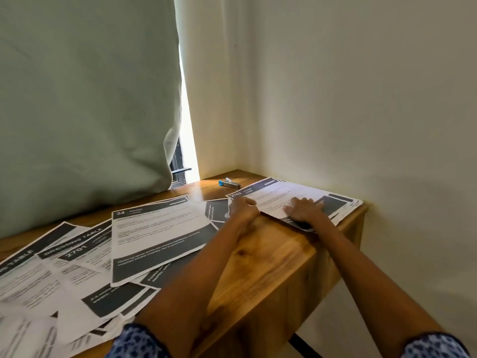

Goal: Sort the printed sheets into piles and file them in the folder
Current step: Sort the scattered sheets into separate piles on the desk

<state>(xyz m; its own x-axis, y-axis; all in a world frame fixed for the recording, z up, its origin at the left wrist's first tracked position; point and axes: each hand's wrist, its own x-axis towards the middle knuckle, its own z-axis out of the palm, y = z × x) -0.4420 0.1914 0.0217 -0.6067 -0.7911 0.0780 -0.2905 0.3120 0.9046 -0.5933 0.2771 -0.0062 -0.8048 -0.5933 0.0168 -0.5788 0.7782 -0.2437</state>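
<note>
A neat pile of printed sheets, its top page headed 2762, lies at the far right corner of the wooden table. My left hand grips that pile's near left edge, thumb on top. My right hand lies flat on the pile, fingers spread, pressing it down. A loose spread of other printed sheets covers the table's left half, topped by a page headed 34. No folder shows in the view.
A small stapler with a blue end lies at the back of the table near the wall. A pale green curtain hangs behind the left half. A cream wall borders the table's right side. The table's front edge drops off below my forearms.
</note>
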